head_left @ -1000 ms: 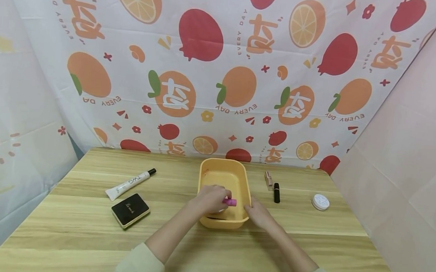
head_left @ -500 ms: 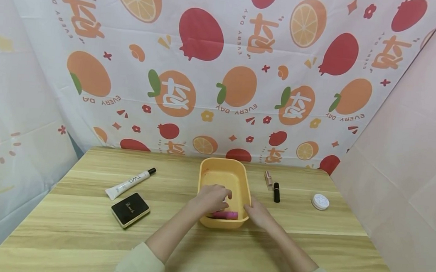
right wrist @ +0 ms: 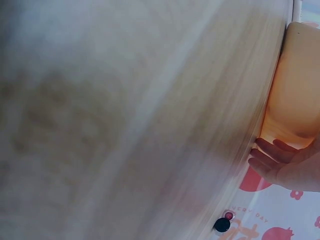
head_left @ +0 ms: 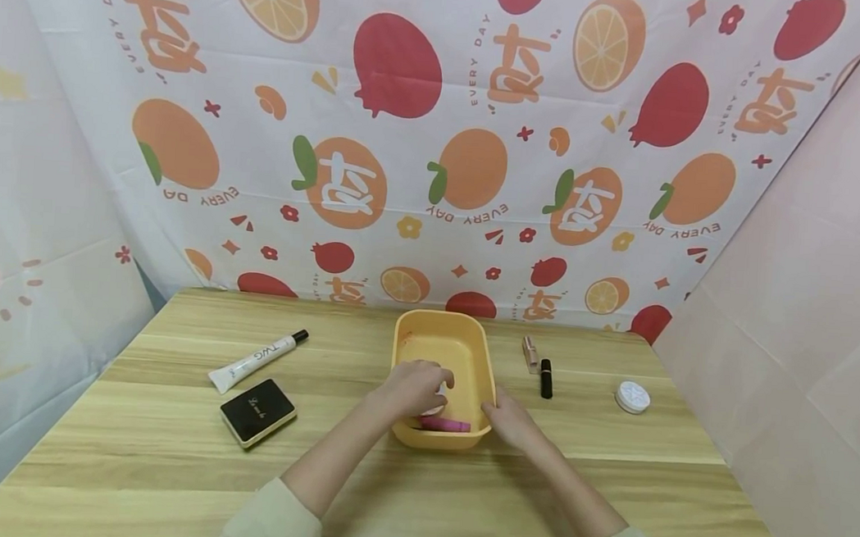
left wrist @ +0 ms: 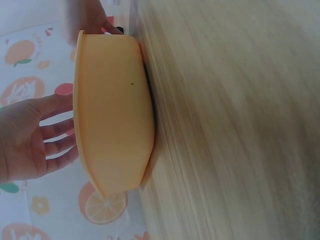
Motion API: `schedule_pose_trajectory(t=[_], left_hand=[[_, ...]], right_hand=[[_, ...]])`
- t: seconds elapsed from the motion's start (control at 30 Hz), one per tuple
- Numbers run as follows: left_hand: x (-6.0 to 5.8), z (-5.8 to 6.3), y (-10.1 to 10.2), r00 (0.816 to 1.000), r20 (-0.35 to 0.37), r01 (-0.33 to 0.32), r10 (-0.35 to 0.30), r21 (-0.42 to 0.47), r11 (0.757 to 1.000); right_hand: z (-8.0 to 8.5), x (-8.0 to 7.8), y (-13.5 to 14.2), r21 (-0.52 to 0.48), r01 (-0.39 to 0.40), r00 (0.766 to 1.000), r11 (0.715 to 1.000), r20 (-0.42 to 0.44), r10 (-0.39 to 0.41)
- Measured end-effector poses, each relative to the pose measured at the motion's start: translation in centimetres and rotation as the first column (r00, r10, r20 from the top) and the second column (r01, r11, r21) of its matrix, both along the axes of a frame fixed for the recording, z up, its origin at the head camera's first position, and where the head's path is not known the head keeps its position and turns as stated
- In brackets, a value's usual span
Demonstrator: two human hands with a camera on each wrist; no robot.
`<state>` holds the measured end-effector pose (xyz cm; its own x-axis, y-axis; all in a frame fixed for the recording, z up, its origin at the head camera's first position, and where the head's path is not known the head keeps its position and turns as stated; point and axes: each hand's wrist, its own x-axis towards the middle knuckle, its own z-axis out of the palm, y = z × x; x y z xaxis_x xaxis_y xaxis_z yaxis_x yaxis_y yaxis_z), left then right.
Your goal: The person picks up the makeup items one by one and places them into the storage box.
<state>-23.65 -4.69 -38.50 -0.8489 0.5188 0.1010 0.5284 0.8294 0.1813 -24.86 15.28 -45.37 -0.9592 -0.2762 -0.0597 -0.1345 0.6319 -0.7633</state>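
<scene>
Yellow bin (head_left: 440, 442) stands upright on the wooden surface (head_left: 415, 506) in the head view, in front of the patterned cloth (head_left: 408, 136). Inside, at its near end, lies a pink tube (head_left: 447, 425), with something white beside it, partly hidden. The left hand (head_left: 415, 388) reaches over the left wall into the bin, fingers loosely bent. The right hand (head_left: 508, 422) grips the right wall, thumb over the rim, fingers outside. Left of the bin lie a white tube (head_left: 252, 364) and a black case (head_left: 258, 412); to the right, a pinkish stick (head_left: 530, 354), a black stick (head_left: 546, 379) and a round white case (head_left: 632, 397).

From the left wrist, the bin's outer wall looks smooth and thin. The left hand's fingers are parted and extended behind the rim; their tips are hidden, so whether they touch anything cannot be told.

From the right wrist, the right hand's fingers lie low along the bin's outer side, thumb unseen.

The bin is probably light, stiff plastic, apt to slide when nudged, so the rim is the place to hold it. The pink tube seems light, smooth and inclined to roll; a pinch around its middle should suit.
</scene>
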Motion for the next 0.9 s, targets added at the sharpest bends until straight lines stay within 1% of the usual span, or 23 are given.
schedule_pose_trajectory(t=[0.27,0.53,0.7,0.9], left_hand=[[0.0,0.3,-0.5,1.0,-0.006,-0.009,0.009,-0.008,1.0],[0.3,0.6,-1.1,1.0,-0.012,-0.004,0.005,0.036,0.999],[0.3,0.8,-1.5,1.0,-0.002,-0.006,0.006,0.066,0.998],[0.2,0.9,-2.2,1.0,0.009,-0.025,0.024,0.068,0.997]], right_hand=[[0.1,0.0,-0.1,0.021,0.013,1.0,1.0,-0.009,-0.013],[0.0,0.1,-0.1,0.014,-0.001,1.0,1.0,0.004,0.001],[0.0,0.0,-0.2,0.013,-0.013,1.0,1.0,-0.002,0.013],[0.1,0.0,-0.2,0.004,-0.014,1.0,1.0,-0.003,0.014]])
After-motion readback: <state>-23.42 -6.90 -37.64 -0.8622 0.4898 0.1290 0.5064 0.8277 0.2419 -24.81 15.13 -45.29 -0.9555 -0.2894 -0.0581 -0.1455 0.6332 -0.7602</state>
